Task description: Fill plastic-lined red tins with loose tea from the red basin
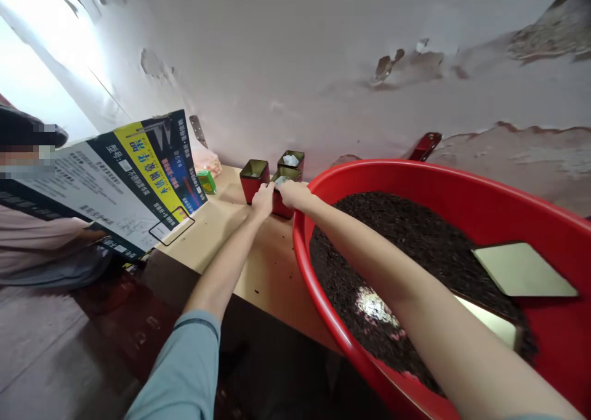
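At the centre of the frame we have the near red square tin (281,208), open at the top, flaring slightly toward its rim, with something pale inside. We judge it light and fairly stiff, its thin walls likely to dent if squeezed and its smooth outside perhaps slippery; opposite upper walls, just under the rim, look the best hold. Our left hand (263,201) is at the rim's left side, our right hand (294,193) at its right, fingers partly curled; the fingertips are hidden, so we cannot tell how far either grip is closed.

Just behind is a second tin (300,165) holding something white; a third tin (248,189) is just left. All sit on the pale table (265,266). Filling the right of the frame, the red tub (302,254) holds dark loose flakes (401,217) and a pale square plate (524,269). At left we see a small green box (206,181), a printed carton (152,161) and another person (41,241).
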### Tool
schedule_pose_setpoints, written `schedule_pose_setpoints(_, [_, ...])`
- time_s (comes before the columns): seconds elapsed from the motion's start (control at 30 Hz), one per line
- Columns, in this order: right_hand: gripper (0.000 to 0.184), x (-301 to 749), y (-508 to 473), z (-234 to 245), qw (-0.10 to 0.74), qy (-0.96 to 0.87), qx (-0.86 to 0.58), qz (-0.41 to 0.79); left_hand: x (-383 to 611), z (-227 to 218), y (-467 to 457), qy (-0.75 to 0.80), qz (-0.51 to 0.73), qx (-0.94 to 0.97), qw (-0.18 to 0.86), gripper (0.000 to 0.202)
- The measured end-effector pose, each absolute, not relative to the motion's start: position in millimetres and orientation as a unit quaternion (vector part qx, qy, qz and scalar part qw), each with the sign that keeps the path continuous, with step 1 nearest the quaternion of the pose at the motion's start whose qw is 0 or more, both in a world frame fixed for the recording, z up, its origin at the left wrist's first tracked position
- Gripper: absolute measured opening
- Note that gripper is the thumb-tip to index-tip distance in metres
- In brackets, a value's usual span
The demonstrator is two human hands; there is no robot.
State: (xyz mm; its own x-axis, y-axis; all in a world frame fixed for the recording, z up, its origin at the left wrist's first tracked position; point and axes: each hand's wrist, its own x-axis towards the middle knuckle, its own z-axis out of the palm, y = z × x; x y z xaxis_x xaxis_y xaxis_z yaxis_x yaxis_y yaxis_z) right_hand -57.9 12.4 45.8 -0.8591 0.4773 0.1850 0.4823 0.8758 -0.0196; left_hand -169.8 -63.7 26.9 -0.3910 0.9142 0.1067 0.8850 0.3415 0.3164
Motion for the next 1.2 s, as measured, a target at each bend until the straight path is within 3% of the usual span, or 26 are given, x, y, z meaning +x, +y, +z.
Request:
schedule_pose_setpoints(0.13, [0.028, -44, -20, 68, 0.05, -0.962, -0.268, -0.008, -176, 50, -102, 0.813, 0.163, 0.559, 0.004, 0.031])
schedule_pose_setpoints(0.33, [0.058, 34, -100, 113, 0.187, -0.968, -0.156, -0.063, -166, 128, -188, 0.681, 0.255, 0.648, -0.229, 0.022])
schedule_pose_setpoints(0.43, [0.054, 93, -134, 143, 0.251, -0.94, -0.188, -0.137, -131, 172, -221, 0.59, 0.323, 0.694, -0.256, 0.02])
schedule_pose_setpoints(0.6, [0.044, 193, -149, 181, 0.313, -0.883, -0.289, -0.198, -68, 208, -215, 0.5, 0.301, 0.782, -0.219, 0.025])
schedule_pose_setpoints(0.67, [0.039, 231, -140, 177, 0.293, -0.89, -0.304, -0.173, -44, 202, -187, 0.455, 0.269, 0.833, -0.162, 0.018])
schedule_pose_setpoints(0.77, [0.03, 276, -120, 150, 0.195, -0.931, -0.298, -0.082, -10, 177, -132, 0.367, 0.199, 0.908, -0.034, 0.008])
schedule_pose_setpoints(0.93, [0.025, 304, -97, 98, 0.009, -0.95, -0.311, 0.023, 30, 130, -62, 0.364, 0.085, 0.915, 0.15, 0.019])
schedule_pose_setpoints(1.2, [0.03, 295, -114, 63, -0.082, -0.927, -0.365, -0.009, 44, 87, -44, 0.343, -0.022, 0.92, 0.187, 0.013])
